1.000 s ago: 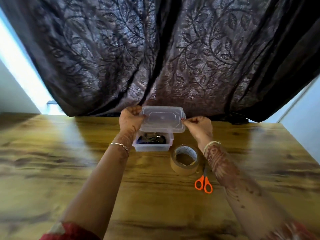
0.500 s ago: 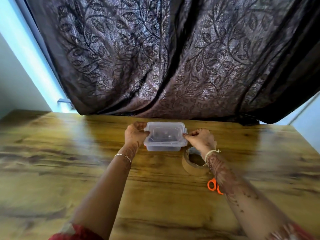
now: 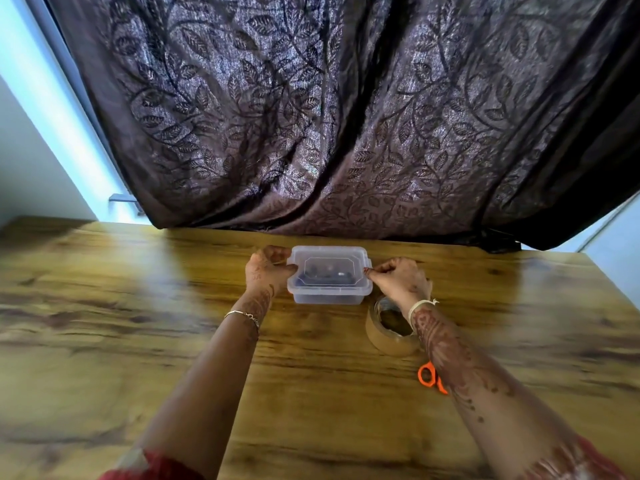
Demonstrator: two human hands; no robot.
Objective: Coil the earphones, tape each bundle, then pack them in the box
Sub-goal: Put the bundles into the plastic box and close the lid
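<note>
Clear plastic box (image 3: pixel 329 296) at the far middle of the wooden table (image 3: pixel 138 341), lid (image 3: pixel 329 263) seated on top; dark earphone bundles (image 3: pixel 311 274) dimly visible inside. Left hand (image 3: pixel 268 271) curled round the lid's left edge; right hand (image 3: pixel 398 278) pinching its right edge. Brown tape roll (image 3: pixel 386 339) just beside the box, under the right wrist; orange scissors (image 3: pixel 428 375) nearer, partly hidden by the forearm.

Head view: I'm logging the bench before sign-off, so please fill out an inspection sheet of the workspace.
Surface: wooden table, glossy grain.
Job's things: clear box with lid on; dark earphones dimly visible inside; brown tape roll and orange scissors to its right, partly under the arm.
Clutter: nothing seen.
Hands: left hand grips the lid's left edge; right hand pinches its right edge.
Cables: nothing seen outside the box.
Surroundings: dark leaf-patterned curtain behind the table.
</note>
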